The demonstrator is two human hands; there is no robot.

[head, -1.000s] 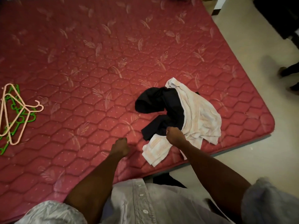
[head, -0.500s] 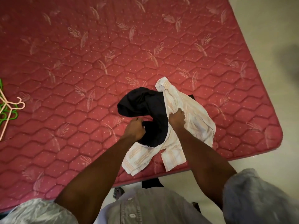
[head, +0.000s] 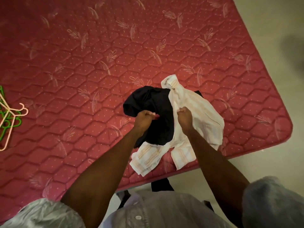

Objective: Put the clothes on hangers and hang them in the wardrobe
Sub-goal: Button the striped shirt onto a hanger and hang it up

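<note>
Both hands grip clothes on red mattress.

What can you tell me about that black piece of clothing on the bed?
The black garment is a plain dark cloth, soft and matte, crumpled in a heap so its type cannot be told. It lies on the red mattress near its corner, on top of the striped white shirt, which wraps its right side and shows below it. The left hand grips its fabric; the right hand grips the shirt beside it.

You're in a bedroom at home: a red quilted mattress, clothes heaped on it, plastic hangers alongside, pale tiled floor.
</note>
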